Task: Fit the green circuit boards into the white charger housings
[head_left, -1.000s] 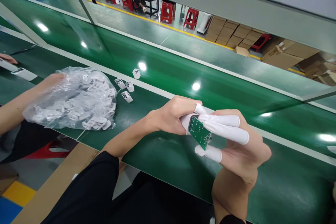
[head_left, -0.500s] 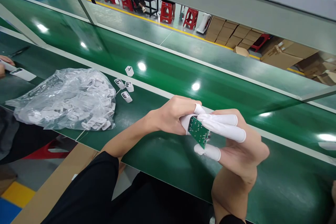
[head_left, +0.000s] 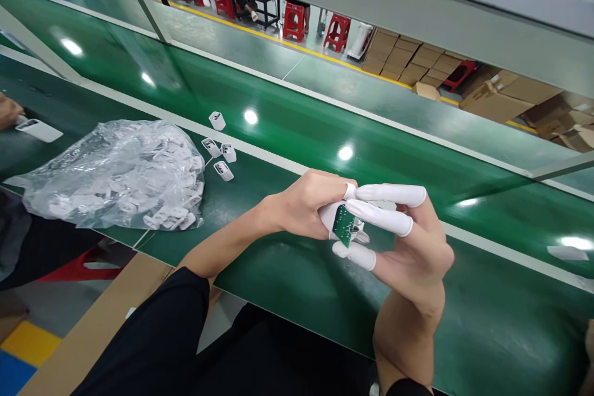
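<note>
My left hand (head_left: 304,204) is wrapped round a white plastic housing (head_left: 327,218) held above the bench. A green circuit board (head_left: 342,226) sits partly inside the housing's open end, with its soldered face toward me and components behind it. My right hand (head_left: 408,253), with white finger cots on its fingers, grips the part of the board that sticks out, thumb below and fingers above. Left of my forearm lie several white housings (head_left: 223,171) with open ends showing, near a clear plastic bag (head_left: 125,173) full of small white parts.
A green conveyor belt (head_left: 297,130) runs behind the bench (head_left: 278,278), with a pale strip between. At far left another person's hand (head_left: 9,112) is near a white housing (head_left: 39,130). A grey shelf beam (head_left: 394,6) crosses above; cardboard boxes (head_left: 408,59) stand beyond.
The circuit board has gone deeper into the housing, and my right hand has moved left with it. The housing on the belt has shifted left. My left hand has stayed put.
</note>
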The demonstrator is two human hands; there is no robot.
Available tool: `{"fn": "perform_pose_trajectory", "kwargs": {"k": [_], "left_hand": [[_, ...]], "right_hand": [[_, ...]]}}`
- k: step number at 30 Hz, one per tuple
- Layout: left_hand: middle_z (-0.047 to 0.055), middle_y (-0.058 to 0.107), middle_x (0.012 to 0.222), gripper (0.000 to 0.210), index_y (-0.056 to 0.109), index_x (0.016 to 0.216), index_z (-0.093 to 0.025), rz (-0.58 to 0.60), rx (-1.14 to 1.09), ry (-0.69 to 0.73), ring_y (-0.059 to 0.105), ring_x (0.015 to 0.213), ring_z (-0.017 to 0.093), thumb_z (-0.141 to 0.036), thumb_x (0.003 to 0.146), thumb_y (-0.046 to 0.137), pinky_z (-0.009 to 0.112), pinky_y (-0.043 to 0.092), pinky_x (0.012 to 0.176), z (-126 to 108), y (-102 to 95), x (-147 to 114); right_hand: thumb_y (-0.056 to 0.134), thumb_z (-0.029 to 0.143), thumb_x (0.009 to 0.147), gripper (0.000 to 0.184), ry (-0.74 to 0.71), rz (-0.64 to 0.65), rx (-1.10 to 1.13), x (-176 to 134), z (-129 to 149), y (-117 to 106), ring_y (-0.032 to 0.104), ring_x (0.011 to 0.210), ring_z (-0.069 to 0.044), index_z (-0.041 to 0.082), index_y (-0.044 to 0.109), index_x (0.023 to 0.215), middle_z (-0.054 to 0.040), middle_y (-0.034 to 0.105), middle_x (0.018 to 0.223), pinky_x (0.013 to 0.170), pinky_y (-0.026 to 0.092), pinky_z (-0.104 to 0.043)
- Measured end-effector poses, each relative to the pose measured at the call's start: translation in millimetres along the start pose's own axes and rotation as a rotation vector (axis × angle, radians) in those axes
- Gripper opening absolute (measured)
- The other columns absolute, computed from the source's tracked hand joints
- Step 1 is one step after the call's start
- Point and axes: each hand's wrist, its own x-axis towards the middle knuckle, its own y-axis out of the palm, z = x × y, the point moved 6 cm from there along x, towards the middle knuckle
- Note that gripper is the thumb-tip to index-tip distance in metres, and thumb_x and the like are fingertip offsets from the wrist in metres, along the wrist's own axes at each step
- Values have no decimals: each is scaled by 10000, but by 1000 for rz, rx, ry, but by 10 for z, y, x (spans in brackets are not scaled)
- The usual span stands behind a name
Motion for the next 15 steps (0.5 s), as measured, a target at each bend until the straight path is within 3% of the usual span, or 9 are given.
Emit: {"fn": "perform_pose_trajectory", "kwargs": {"k": [3, 7, 11, 15], "left_hand": [[-23, 659, 778, 336, 591, 923, -222, -35, -19, 27, 577, 625, 116, -371, 924, 892, 273, 425, 589, -18, -18, 4], [5, 741, 851, 244, 673, 1021, -220, -25, -86, 15, 662, 691, 124, -274, 918, 888, 255, 503, 646, -39, -19, 19], [9, 774, 878, 212, 692, 1033, -227, -24, -84, 5, 696, 715, 129, -179, 897, 847, 254, 529, 670, -47, -11, 21], [-8, 751, 827, 202, 687, 1023, -229, -50, -57, 31, 667, 665, 122, -230, 912, 856, 249, 510, 638, -60, -15, 32]], "right_hand": [[1002, 392, 851, 725, 0, 3, 14, 19, 2, 6, 751, 1161, -336, 388, 714, 1516, -97, 712, 1411, 905, 717, -535], [903, 454, 902, 695, 68, -28, 75, 44, -14, -4, 699, 1281, -381, 333, 679, 1549, -119, 679, 1456, 1024, 668, -614], [841, 311, 904, 661, 150, -20, 95, 54, -25, 37, 693, 1307, -384, 296, 657, 1539, -133, 676, 1440, 1062, 645, -632], [841, 271, 892, 651, 203, 23, 65, 68, -35, 102, 693, 1296, -370, 307, 654, 1515, -125, 676, 1432, 1032, 661, -595]]}}
